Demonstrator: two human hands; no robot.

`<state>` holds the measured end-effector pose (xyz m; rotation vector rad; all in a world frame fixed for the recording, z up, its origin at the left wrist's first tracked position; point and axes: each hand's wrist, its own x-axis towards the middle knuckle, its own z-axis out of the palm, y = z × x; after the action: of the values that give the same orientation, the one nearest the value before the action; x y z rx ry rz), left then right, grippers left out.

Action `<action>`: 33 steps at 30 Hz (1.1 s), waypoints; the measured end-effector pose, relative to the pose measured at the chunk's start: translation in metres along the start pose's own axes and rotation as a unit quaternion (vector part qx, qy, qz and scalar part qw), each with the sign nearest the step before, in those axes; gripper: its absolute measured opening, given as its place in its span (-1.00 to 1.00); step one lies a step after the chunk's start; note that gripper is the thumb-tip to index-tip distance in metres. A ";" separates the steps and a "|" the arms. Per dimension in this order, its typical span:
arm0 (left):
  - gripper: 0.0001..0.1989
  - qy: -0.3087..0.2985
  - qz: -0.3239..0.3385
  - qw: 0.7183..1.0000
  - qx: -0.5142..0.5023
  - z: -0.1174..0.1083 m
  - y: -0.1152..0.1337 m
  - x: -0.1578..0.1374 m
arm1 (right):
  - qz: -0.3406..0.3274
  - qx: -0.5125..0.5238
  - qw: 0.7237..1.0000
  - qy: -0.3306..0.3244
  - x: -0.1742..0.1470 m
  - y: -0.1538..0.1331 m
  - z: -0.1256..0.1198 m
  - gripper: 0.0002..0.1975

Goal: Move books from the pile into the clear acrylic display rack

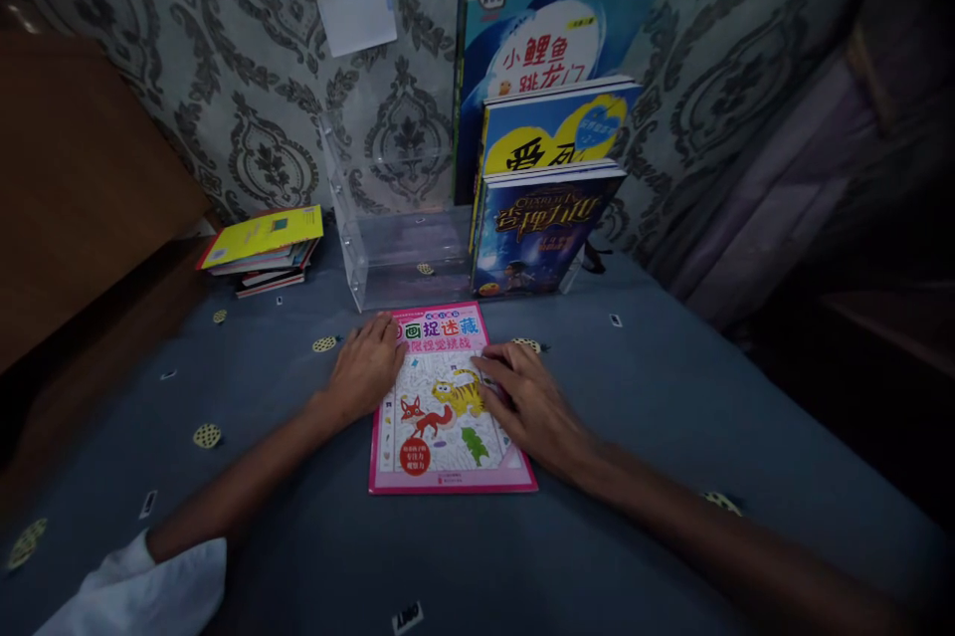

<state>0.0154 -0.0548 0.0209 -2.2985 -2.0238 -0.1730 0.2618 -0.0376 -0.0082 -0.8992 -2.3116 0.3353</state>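
Observation:
A pink-edged picture book (429, 452) lies face up on the blue patterned cloth, a fox and a striped yellow cat on its cover. My left hand (365, 362) rests over its upper left edge, fingers laid out together and partly covering the title. At the right edge, my right hand (533, 407) has its fingers stretched onto the cover, spread apart. Neither hand is wrapped round the book. Just behind it stands a clear acrylic book rack (403, 253), with upright books in its right half, among them a dark blue book (544, 238) in front.
Behind the dark blue book are a yellow-and-blue book (507, 133) and a tall teal book (541, 4). A stack of books (269, 243) lies left of the rack. Patterned wallpaper (276, 148) backs the table; a wooden panel (82, 158) stands left.

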 end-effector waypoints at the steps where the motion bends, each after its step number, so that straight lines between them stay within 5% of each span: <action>1: -0.62 0.006 0.004 1.000 -0.004 0.002 -0.001 0.002 | 0.002 0.004 1.000 0.000 0.001 0.001 0.001 -0.69; 10: -0.66 0.033 0.007 0.999 0.015 0.007 -0.005 0.008 | -0.008 -0.042 0.999 -0.007 0.013 0.007 0.003 -0.71; 22: -0.66 0.047 0.005 0.999 0.007 0.009 -0.005 0.007 | -0.070 -0.078 0.985 -0.138 0.091 -0.012 0.041 -0.60; 33: -0.66 0.046 0.008 0.999 -0.007 0.009 -0.007 0.009 | -0.001 -0.048 0.996 -0.081 0.068 0.053 0.011 -0.60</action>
<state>0.0094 -0.0443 0.0128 -2.2682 -1.9663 -0.2877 0.2439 0.0476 -0.0081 -0.9466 -2.4959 0.3097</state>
